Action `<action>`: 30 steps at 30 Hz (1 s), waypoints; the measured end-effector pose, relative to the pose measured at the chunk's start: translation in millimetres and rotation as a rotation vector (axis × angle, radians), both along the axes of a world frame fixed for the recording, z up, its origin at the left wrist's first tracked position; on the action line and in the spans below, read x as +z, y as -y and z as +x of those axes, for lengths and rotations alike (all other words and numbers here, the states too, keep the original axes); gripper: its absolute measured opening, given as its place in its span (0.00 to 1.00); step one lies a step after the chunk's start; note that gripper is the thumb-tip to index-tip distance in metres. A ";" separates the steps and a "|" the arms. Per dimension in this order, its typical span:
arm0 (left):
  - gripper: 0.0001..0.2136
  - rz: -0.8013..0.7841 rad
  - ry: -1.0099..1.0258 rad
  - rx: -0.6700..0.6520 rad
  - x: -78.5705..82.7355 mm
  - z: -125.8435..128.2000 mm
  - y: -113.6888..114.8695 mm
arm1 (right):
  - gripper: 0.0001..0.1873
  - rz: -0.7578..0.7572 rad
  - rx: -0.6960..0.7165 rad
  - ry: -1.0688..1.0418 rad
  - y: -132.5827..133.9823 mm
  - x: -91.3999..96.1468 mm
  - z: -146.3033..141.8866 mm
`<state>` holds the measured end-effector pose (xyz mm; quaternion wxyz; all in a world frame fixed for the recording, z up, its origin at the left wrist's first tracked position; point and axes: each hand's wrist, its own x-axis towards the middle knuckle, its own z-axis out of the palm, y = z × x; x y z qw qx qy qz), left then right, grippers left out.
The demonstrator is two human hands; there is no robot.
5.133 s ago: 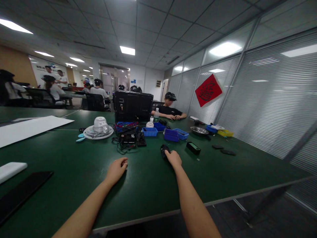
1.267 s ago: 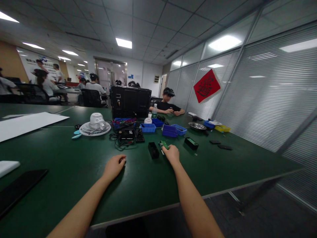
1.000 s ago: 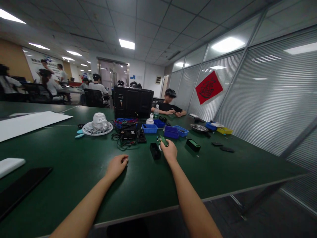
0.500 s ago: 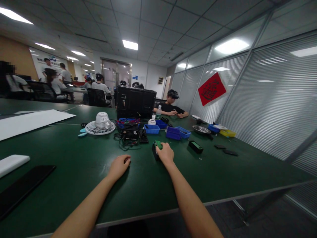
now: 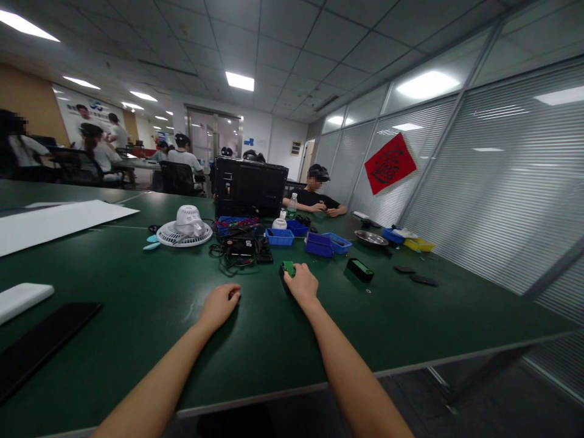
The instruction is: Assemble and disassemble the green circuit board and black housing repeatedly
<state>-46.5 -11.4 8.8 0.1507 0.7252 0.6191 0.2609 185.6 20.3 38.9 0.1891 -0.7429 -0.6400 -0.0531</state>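
Observation:
My right hand (image 5: 301, 283) is closed on a small green circuit board (image 5: 288, 267) and holds it over a small black box (image 5: 283, 281) on the green table (image 5: 137, 304). The box is mostly hidden behind the hand. My left hand (image 5: 219, 306) rests on the table to the left with its fingers curled; something small and dark sits at the fingertips, too small to name. A second black box with a green top (image 5: 359, 269) lies to the right of my right hand.
Further back stand a white fan (image 5: 185, 227), a tangle of cables and black devices (image 5: 239, 249), blue bins (image 5: 326, 244), a metal bowl (image 5: 370, 239) and a black case (image 5: 250, 189). A black slab (image 5: 41, 347) and a white block (image 5: 20, 300) lie left. A person sits opposite.
My right hand has carried the green board leftward and down from beside the black box to over it. The left hand has stayed in place.

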 end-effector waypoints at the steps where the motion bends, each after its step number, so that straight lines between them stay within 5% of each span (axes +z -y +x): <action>1: 0.16 0.002 -0.003 -0.001 0.3 0.0 0.4 | 0.21 0.007 0.000 0.004 0.1 -0.9 -0.2; 15: 0.16 0.020 -0.015 -0.006 -1.1 -0.4 0.4 | 0.23 0.063 0.035 0.078 2.7 -10.7 -0.6; 30: 0.16 0.012 -0.005 0.003 1.9 -0.3 2.8 | 0.35 -0.120 0.099 -0.043 3.6 -22.4 3.8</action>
